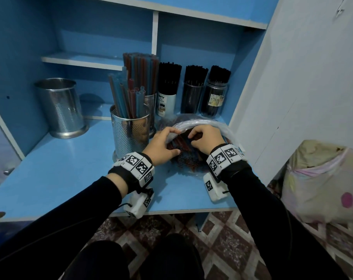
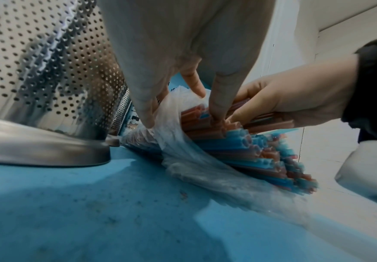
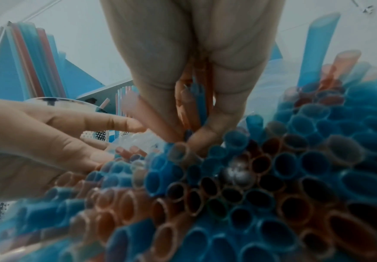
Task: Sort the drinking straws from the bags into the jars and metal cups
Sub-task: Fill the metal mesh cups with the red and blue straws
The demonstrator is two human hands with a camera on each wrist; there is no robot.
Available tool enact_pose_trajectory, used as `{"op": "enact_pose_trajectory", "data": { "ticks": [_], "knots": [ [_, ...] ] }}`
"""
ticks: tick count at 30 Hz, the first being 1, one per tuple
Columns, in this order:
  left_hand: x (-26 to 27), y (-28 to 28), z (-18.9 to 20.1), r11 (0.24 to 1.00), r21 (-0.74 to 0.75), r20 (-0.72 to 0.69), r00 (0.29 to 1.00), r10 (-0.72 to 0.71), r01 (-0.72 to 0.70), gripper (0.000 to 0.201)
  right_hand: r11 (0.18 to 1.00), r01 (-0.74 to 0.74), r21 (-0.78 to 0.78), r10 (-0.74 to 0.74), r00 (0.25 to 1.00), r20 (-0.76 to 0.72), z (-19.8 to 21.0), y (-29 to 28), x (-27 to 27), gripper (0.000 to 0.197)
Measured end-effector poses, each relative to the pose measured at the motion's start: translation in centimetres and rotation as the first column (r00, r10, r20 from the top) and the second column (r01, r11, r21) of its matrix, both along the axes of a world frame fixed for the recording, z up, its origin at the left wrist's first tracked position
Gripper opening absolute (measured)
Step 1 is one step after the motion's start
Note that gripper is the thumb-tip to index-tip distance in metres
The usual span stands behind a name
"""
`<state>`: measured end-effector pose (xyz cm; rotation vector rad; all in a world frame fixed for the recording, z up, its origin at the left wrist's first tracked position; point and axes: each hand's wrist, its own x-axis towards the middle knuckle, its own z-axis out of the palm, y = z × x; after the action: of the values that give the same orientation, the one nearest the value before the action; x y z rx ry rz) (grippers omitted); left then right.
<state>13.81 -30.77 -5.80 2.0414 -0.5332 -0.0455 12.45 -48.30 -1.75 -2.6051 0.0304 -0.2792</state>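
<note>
**Drawing a handful of straws out of the bag**

At the far left an empty perforated metal cup (image 1: 60, 108) is seen on the blue bench (image 1: 56, 168), well apart from the work. Nearer the middle, a second perforated cup (image 1: 130, 130) is already part-filled with upright blue and red straws; it is judged the likely destination.

Just beside it, the clear plastic bag (image 2: 183, 159) is pinned by the left hand (image 1: 161, 143), whose fingers are spread and pressed on the film at the bag's mouth rather than wrapped round anything. This hold is best kept low and firm, so that the bag is not dragged along.

The loose straws (image 2: 250, 150) lie inside the bag, ends toward the person. A small bunch is pinched between the curled fingers and thumb of the right hand (image 1: 205, 138). A modest bunch should be drawn along its own length, lest neighbours be spilled.

Behind, three jars (image 1: 191, 98) of black straws are packed full.
</note>
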Motion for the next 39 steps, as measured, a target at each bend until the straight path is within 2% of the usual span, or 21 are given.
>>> {"op": "enact_pose_trajectory", "data": {
  "ticks": [10,13,15,17,19,21,23,25,26,28,30,32,34,36,39],
  "knots": [
    [0.0,0.0,-0.2,0.999,0.015,-0.006,0.999,-0.035,0.035,0.042,0.992,0.006,0.125,-0.007,1.000,0.006,0.7,-1.4,-1.9,0.019],
    [-0.1,-0.4,-0.3,0.999,0.031,-0.014,1.000,-0.019,0.020,0.047,0.985,0.006,0.172,-0.007,1.000,0.008,1.5,-1.9,-3.3,0.017],
    [-0.4,-0.9,-0.1,0.997,0.046,0.050,0.997,0.058,-0.060,0.044,0.982,0.001,0.187,0.000,1.000,-0.005,2.3,-2.0,-4.3,0.017],
    [-0.9,-1.4,0.4,0.992,0.009,0.190,0.974,0.121,-0.125,0.041,0.980,-0.005,0.199,0.009,1.000,-0.019,3.3,-2.2,-5.5,0.018],
    [-1.3,-2.1,1.2,0.999,-0.004,0.330,0.943,0.044,-0.045,0.050,0.982,-0.006,0.190,0.015,0.999,-0.045,4.3,-2.5,-7.0,0.019],
    [-1.4,-3.0,2.2,0.990,0.110,0.418,0.900,-0.125,0.087,0.066,0.984,-0.015,0.180,0.030,0.996,-0.082,5.4,-2.5,-8.4,0.021],
    [-1.3,-4.3,3.0,0.965,0.221,0.454,0.860,-0.232,0.144,0.080,0.987,-0.038,0.154,0.057,0.991,-0.117,6.5,-2.2,-9.6,0.023],
    [-1.3,-5.6,3.8,0.952,0.247,0.465,0.840,-0.280,0.181,0.084,0.990,-0.080,0.116,0.096,0.985,-0.142,7.9,-1.9,-10.8,0.021],
    [-1.3,-6.2,4.2,0.950,0.239,0.477,0.828,-0.295,0.200,0.078,0.990,-0.098,0.104,0.113,0.983,-0.146,8.7,-1.8,-11.4,0.021],
    [-1.4,-7.0,4.9,0.958,0.180,0.516,0.808,-0.284,0.222,0.052,0.988,-0.124,0.088,0.137,0.979,-0.152,10.1,-1.7,-12.6,0.023],
    [-1.5,-7.4,5.7,0.958,0.103,0.471,0.835,-0.285,0.269,0.038,0.985,-0.168,0.045,0.173,0.973,-0.151,11.3,-1.8,-13.8,0.031],
    [-1.7,-7.7,6.4,0.954,0.028,0.395,0.873,-0.285,0.298,0.033,0.980,-0.195,-0.050,0.191,0.979,-0.070,12.7,-2.2,-14.9,0.044],
    [-2.0,-7.5,7.1,0.949,-0.102,0.366,0.898,-0.244,0.300,0.029,0.981,-0.184,-0.066,0.192,0.973,0.131,14.1,-2.2,-16.0,0.051],
    [-2.4,-7.1,7.8,0.940,-0.215,0.346,0.921,-0.181,0.265,0.032,0.968,-0.250,0.006,0.234,0.916,0.325,15.2,-1.6,-16.6,0.047],
    [-3.4,-6.1,9.2,0.919,-0.304,0.328,0.933,-0.146,0.250,0.024,0.932,-0.361,0.037,0.295,0.812,0.504,15.6,0.3,-16.4,0.039]
  ]
}}
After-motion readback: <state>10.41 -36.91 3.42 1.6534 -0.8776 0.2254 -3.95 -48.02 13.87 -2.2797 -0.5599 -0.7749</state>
